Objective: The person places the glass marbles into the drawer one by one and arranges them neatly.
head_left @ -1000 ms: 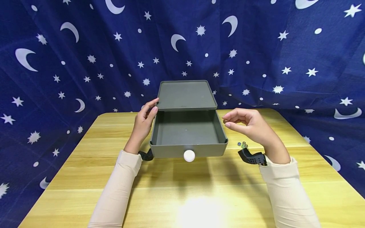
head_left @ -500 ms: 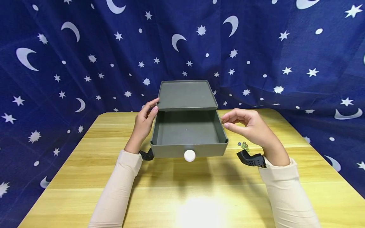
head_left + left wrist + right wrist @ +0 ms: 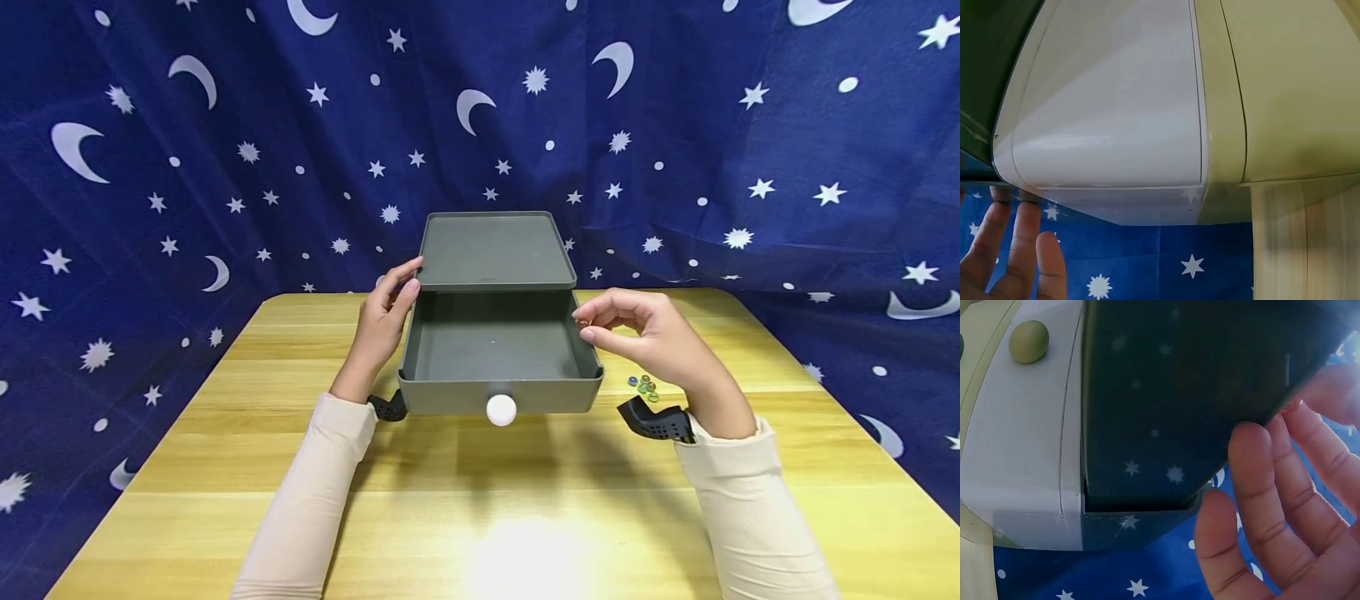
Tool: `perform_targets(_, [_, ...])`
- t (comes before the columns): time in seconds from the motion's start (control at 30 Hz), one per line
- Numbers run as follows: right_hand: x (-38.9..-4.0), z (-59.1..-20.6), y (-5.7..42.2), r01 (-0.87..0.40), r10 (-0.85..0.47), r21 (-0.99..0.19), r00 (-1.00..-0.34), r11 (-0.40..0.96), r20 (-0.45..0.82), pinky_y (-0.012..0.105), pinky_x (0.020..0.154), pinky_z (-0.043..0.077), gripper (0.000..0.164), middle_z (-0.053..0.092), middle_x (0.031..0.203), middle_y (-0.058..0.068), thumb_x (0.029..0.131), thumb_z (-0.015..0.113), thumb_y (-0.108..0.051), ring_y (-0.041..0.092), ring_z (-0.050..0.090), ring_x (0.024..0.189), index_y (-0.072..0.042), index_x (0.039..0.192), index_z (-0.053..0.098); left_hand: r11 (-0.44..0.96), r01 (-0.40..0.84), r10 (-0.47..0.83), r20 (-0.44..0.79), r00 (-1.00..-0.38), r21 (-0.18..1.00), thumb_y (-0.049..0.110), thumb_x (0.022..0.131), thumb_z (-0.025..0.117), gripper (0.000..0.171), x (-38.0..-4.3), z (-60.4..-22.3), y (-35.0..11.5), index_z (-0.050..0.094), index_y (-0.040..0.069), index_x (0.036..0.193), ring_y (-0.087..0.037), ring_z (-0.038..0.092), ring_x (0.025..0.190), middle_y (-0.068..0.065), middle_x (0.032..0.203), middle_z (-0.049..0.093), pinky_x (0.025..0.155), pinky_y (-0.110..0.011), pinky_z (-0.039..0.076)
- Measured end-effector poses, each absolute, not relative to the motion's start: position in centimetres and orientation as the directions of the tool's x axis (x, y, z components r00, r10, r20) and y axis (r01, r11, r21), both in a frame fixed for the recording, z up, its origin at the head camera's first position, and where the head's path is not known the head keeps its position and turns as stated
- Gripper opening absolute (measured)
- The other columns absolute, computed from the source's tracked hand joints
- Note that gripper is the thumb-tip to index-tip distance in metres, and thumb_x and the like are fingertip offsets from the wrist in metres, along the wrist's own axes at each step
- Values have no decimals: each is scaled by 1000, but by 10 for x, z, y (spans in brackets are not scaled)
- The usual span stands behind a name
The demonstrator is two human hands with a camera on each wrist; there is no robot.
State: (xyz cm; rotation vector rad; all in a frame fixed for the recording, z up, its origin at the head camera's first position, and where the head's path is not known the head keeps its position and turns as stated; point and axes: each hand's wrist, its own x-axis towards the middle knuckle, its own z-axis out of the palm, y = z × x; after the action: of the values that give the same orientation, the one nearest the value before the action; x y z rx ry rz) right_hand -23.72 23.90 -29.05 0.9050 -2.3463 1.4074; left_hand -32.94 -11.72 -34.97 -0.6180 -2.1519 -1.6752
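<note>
Blue star-and-moon curtain (image 3: 420, 100); wooden table (image 3: 225, 433). Cabinet (image 3: 497, 250), its grey top drawer (image 3: 442, 398) standing open. Left hand (image 3: 381, 321): extended fingers touch the cabinet's left side. Right hand (image 3: 656, 337): fingertips pinch a small amber marble (image 3: 584, 324) at the drawer's right rim. Loose marbles (image 3: 646, 380) lie right of the drawer.

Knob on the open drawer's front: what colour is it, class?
The knob is white, seen best in the head view.

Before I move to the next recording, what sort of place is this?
Probably an indoor spot set up for filming: a star-and-moon cloth hangs as a backdrop around a wooden table, and the person wears a black mount at each wrist.
</note>
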Motion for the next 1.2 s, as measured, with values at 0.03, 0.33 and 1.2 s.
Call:
perform_targets(0.03, [-238,-291,239,-627,-380,-702,-773,337,508,20,79,52,15,78,96,0,95,75,8,10,69,81,10,109,74,208,532,128,516,-847,821,19,114,52,45,-329,-350,-117,57,7,156,-26,53,141,-15,157,54,109,-34,45])
perform_targets(0.33, [-242,-294,233,-620,-396,-718,-774,315,495,21,69,49,18,74,91,-6,92,73,13,11,64,73,9,109,75,210,528,124,513,-849,823,20,114,52,45,-329,-349,-116,57,7,156,-27,53,140,-15,157,54,109,-37,45])
perform_targets(1.2, [-253,-288,216,-569,-436,-711,-809,413,394,26,57,41,11,77,98,8,94,78,1,12,47,59,3,106,79,218,526,115,514,-850,822,20,113,53,44,-330,-349,-117,59,8,155,-26,54,139,-15,155,56,104,-31,45])
